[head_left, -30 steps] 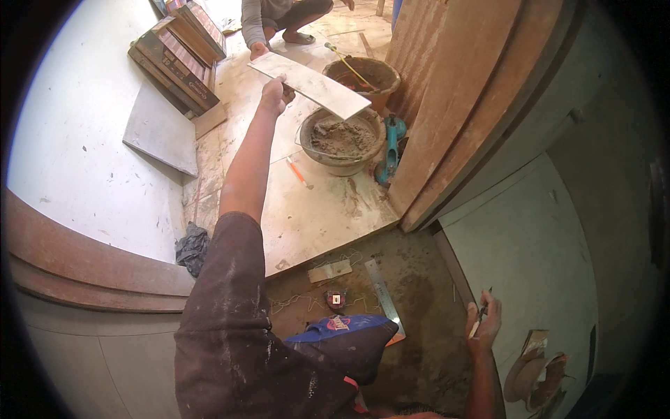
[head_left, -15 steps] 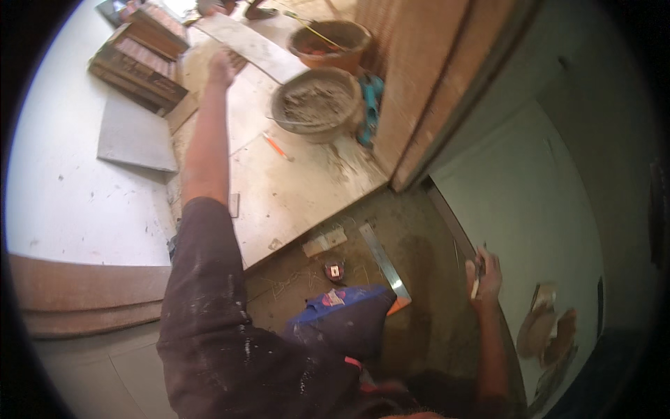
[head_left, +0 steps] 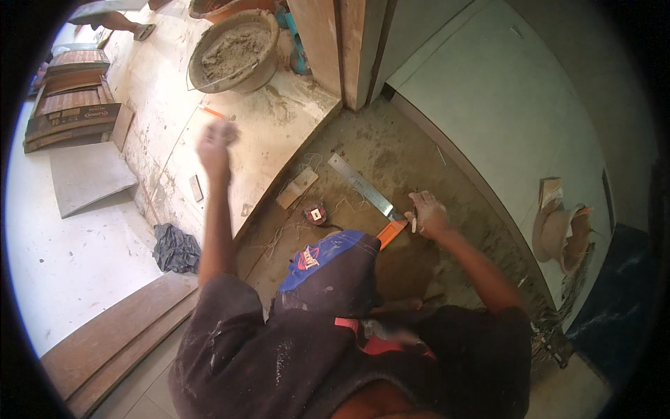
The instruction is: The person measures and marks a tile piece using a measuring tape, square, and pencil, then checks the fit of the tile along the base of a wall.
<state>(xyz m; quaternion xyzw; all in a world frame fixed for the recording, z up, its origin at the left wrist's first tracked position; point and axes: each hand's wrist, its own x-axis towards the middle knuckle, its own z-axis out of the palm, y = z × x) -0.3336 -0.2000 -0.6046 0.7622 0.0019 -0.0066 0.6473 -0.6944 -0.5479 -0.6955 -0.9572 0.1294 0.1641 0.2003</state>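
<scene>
My left hand (head_left: 218,136) is over the pale tile slab, close beside an orange pencil-like stick (head_left: 211,112). Motion smears its fingers, so whether it grips anything is unclear. Lower and to the right, my right hand (head_left: 428,215) is closed around a short pale stick (head_left: 413,223), whose kind I cannot make out. That hand is just right of a try square (head_left: 363,187) with a metal blade and an orange handle, which lies on the rough floor. Left of the square are a small tape measure (head_left: 315,214) and a little wood block (head_left: 297,188).
A bucket of grey mortar (head_left: 234,56) stands at the slab's far side, next to a teal tool (head_left: 299,52) and a wooden door frame (head_left: 317,42). On the left are tile boxes (head_left: 77,105), a loose grey tile (head_left: 91,174) and crumpled dark plastic (head_left: 174,249). Broken pottery (head_left: 562,234) lies right.
My left hand has come back from the far plank to beside the orange stick. My right hand has moved inward to the square's handle. The view has shifted as well.
</scene>
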